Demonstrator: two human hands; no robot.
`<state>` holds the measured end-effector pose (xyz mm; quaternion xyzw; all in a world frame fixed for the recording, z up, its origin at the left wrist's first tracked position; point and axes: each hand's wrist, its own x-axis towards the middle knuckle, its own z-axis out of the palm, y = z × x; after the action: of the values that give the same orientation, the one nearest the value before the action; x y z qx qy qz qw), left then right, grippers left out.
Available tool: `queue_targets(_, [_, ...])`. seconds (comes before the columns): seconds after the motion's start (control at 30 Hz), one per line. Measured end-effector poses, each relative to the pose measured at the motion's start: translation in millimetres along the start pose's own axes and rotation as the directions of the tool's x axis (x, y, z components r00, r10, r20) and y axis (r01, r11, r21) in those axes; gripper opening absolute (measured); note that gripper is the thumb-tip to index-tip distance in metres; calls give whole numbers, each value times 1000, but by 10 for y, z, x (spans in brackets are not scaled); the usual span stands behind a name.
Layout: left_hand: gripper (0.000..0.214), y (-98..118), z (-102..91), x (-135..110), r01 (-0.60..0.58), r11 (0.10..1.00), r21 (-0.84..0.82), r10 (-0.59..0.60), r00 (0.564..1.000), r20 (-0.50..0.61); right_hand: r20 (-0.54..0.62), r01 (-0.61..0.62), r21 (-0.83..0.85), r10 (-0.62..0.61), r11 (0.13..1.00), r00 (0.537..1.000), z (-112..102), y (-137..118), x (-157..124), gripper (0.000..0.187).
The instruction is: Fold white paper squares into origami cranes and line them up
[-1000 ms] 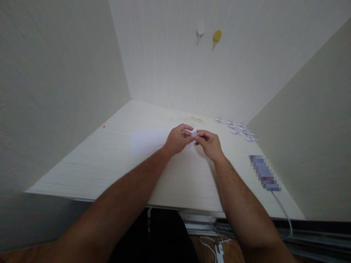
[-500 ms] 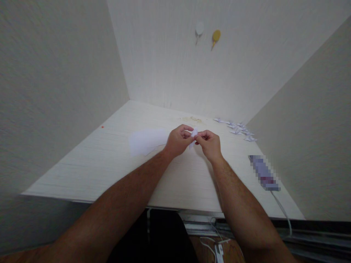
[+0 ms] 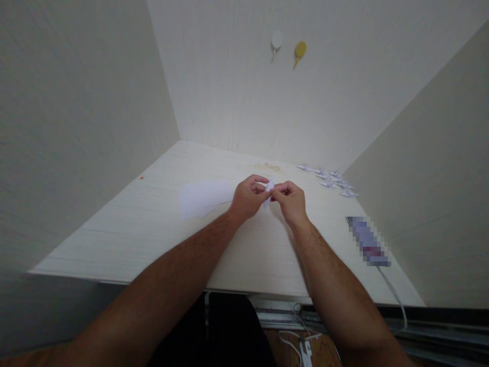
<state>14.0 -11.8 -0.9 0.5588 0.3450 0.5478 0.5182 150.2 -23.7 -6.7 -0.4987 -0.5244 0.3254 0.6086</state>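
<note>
My left hand and my right hand meet above the middle of the pale wooden desk. Both pinch a small folded piece of white paper between their fingertips; most of it is hidden by the fingers. A loose sheet of white paper lies flat on the desk just left of my left hand.
Several small folded paper figures lie in a row at the desk's far right corner. A phone with a cable lies near the right edge. Walls close the desk in on three sides; two hooks hang on the back wall.
The hands have barely moved and still pinch the folded paper. The view has shifted slightly.
</note>
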Motion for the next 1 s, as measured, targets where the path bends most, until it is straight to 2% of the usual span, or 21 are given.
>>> queue_targets(0.23, [31, -14, -9, -2, -15, 1000, 21, 15, 999, 30, 0, -6, 25, 6, 1000, 1000, -3, 5, 2, 14])
queue_targets(0.4, [30, -46, -29, 18, -78, 997, 15, 78, 997, 28, 3, -41, 79, 41, 996, 999, 4, -30, 2, 19])
queue_targets(0.53, [25, -23, -45, 27, -42, 999, -34, 43, 999, 27, 40, -78, 180, 72, 981, 997, 17, -70, -11, 28])
queue_targets(0.87, [25, 27, 58, -2, 15, 1000, -4, -15, 993, -116, 12, -99, 195, 99, 976, 995, 40, -65, -2, 36])
queue_targets(1.0, [29, 4, 38, 8, 26, 999, -46, -33, 988, -153, 30, -105, 93, 103, 990, 994, 58, -73, -19, 32])
